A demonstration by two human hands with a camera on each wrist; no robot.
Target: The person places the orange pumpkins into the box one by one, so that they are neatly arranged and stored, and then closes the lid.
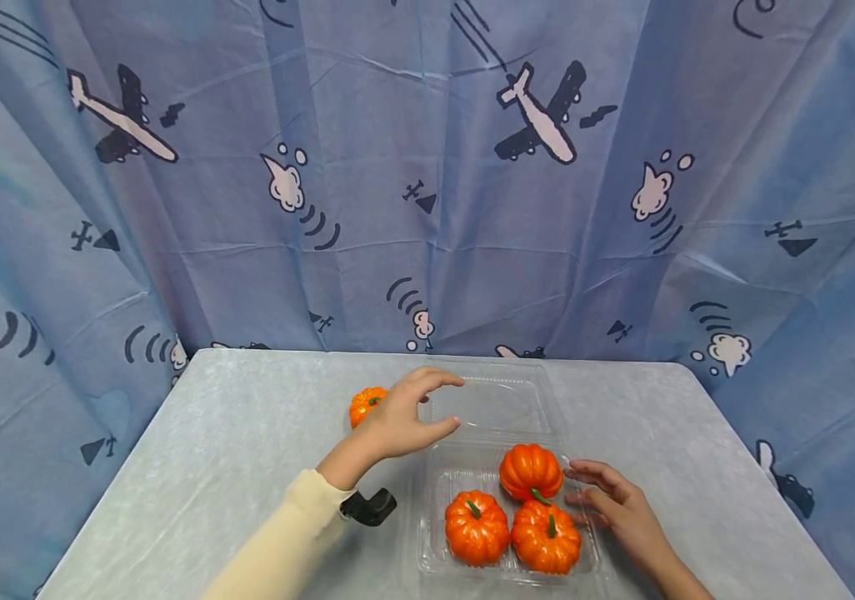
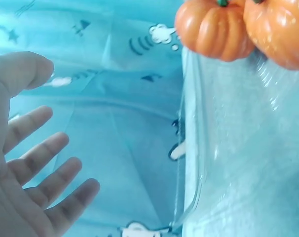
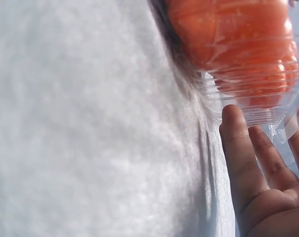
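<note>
A clear plastic clamshell tray [image 1: 435, 546] lies on the grey table with three small orange pumpkins in it: one at the back [image 1: 530, 471], one at the front left [image 1: 476, 527] and one at the front right [image 1: 545, 537]. Its lid [image 1: 498, 406] lies flat behind it. My left hand [image 1: 448, 403] hovers at the lid's left edge with thumb and fingers apart, holding nothing. The left wrist view shows this hand [image 2: 36, 168] spread, beside the tray's rim [image 2: 194, 148]. A fourth pumpkin [image 1: 366, 404] sits on the table just behind that hand. My right hand [image 1: 585, 492] touches the tray's right wall [image 3: 248, 98] with straight fingers [image 3: 238, 143].
The grey table [image 1: 247, 433] is backed by a blue curtain [image 1: 427, 208] printed with aeroplanes, which closes in all sides. A black wrist mount [image 1: 370, 506] sits under my left forearm. The table's rounded far corners lie at the left and right.
</note>
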